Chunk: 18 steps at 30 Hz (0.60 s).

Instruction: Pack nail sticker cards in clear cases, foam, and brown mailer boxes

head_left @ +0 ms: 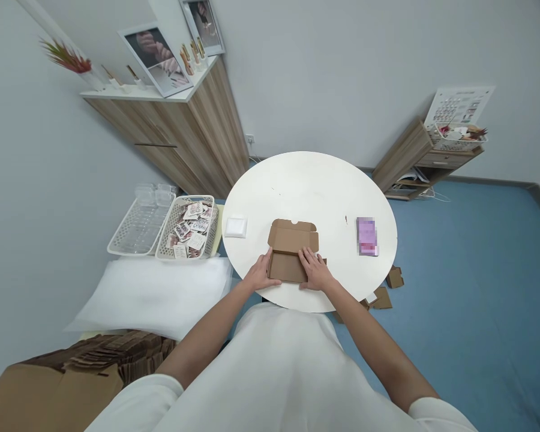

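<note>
A: Where to look for the cardboard box (292, 245)?

B: On the white table (306, 186), near the edge closest to the body, with lid tipped back and shallow base facing up.

A: And the left hand (258, 273)?

B: At the box's left side, thumb and fingers spread wide, touching both side and front edge. No closed grip to be seen.

A: The right hand (317, 273)?

B: Also spread, with fingertips over the right side and thumb by the front corner. Just beyond the knuckles, a small brown flap (325, 261), partly hidden.

A: Anything to worry about there?

B: Possibly a bent or trapped flap, from pressing down before lining up the crease. Hard to judge under that hand.

A: And with the walls?

B: Perhaps a skewed base, from pushing harder on one side than the other. Light card, so likely quick to buckle.

A: Any trouble from the surroundings?

B: Maybe a knock to the white packet (236, 227), so near the table's left rim, from a wide sweep of the left arm. Less danger for the purple item (367, 236), well apart on the right.
</note>
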Motion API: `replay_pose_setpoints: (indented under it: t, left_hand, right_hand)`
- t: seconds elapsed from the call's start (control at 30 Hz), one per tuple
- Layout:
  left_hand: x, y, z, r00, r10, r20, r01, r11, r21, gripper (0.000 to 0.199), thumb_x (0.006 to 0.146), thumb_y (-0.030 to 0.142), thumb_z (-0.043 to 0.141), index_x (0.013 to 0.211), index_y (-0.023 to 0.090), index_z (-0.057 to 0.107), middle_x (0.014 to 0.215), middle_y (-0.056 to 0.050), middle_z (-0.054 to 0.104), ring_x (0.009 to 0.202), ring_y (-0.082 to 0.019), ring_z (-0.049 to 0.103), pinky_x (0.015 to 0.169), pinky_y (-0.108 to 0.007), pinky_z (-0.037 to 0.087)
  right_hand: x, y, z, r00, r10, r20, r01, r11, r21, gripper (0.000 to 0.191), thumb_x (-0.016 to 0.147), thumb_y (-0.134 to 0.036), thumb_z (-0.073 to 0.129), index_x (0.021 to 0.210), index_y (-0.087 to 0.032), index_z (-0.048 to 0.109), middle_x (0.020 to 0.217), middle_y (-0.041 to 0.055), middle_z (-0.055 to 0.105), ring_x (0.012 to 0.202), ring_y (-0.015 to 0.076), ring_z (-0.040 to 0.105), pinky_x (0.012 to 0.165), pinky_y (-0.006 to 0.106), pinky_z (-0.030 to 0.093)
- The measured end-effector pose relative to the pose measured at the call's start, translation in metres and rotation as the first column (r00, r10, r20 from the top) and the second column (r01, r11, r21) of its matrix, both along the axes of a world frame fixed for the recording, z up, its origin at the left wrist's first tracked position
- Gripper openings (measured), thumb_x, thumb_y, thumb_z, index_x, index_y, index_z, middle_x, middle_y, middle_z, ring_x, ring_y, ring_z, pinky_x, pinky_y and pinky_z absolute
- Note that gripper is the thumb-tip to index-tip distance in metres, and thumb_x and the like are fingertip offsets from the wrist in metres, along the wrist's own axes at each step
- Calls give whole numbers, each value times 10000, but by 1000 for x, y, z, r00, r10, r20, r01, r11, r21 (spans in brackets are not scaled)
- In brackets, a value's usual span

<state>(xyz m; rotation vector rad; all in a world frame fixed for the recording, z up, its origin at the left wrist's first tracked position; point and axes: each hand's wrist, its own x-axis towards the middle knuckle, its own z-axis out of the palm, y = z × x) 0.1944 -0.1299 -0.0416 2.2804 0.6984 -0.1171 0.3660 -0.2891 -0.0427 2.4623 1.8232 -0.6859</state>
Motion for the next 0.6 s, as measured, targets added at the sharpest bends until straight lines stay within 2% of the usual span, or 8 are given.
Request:
replay_pose_setpoints:
  t: [0.1,0.23,0.33,0.4,0.47,0.5,0.53,0.6]
  left_hand:
    - [6,5,5,995,-81,-62,81,997,-7,1200,450,512,735,1387,237,38,1157,-115,425,1003,-288,499,803,-367,416]
    - [17,7,3,995,-72,-71,70,997,-40,1215,433,468,763,1387,243,45,1156,-119,427,1045,-305,480,843,-379,399]
    - [21,6,0,998,-51,-32,49,997,-61,1218,405,441,783,1383,247,83,1177,-117,422,1084,-313,457,865,-379,387]
    - [22,4,-2,999,-40,-18,39,997,-71,1209,394,440,787,1378,246,111,1179,-114,425,1092,-315,453,870,-379,384]
    - [23,0,-3,999,-22,-26,20,997,-77,1198,401,449,781,1376,244,117,1172,-116,430,1085,-317,457,863,-381,387]
    - [24,-2,-4,999,-8,-33,5,997,-79,1198,407,455,778,1377,241,109,1169,-120,431,1081,-318,459,857,-383,390]
    - [25,-5,-5,999,7,-38,-10,997,-81,1201,413,461,774,1379,236,96,1170,-125,430,1081,-319,459,854,-385,391]
    - [26,-9,-6,999,28,-33,-30,996,-86,1216,420,470,770,1381,224,68,1188,-136,419,1097,-321,445,861,-390,386]
  right_hand:
    - [2,0,1,1000,10,-9,-10,1000,16,1174,530,-505,679,1384,-170,-53,1461,140,28,1336,289,-17,1041,476,83]
    - [3,-9,4,999,-33,-11,34,998,60,1163,533,-562,661,1384,-191,-39,1462,133,-47,1330,306,-69,1037,499,56]
    - [7,-30,2,964,-258,-62,265,950,164,1042,617,-599,575,1386,-199,-2,1462,125,-59,1327,313,-78,1027,527,84]
    - [9,-47,-3,850,-481,-214,521,828,209,946,682,-579,516,1387,-183,25,1458,141,38,1333,306,39,1017,507,179]
    - [11,-62,-9,643,-620,-450,737,661,143,869,735,-550,461,1387,-159,41,1418,171,205,1277,295,268,963,464,315]
    - [11,-67,-12,530,-638,-558,800,595,79,835,754,-536,440,1387,-154,52,1386,178,280,1217,285,373,919,442,375]
    - [11,-70,-14,430,-635,-641,835,549,16,801,768,-523,427,1386,-158,70,1355,178,339,1153,273,450,874,422,419]
    - [10,-70,-15,316,-611,-726,851,520,-67,749,783,-503,418,1381,-177,108,1314,162,405,1083,252,516,814,394,464]
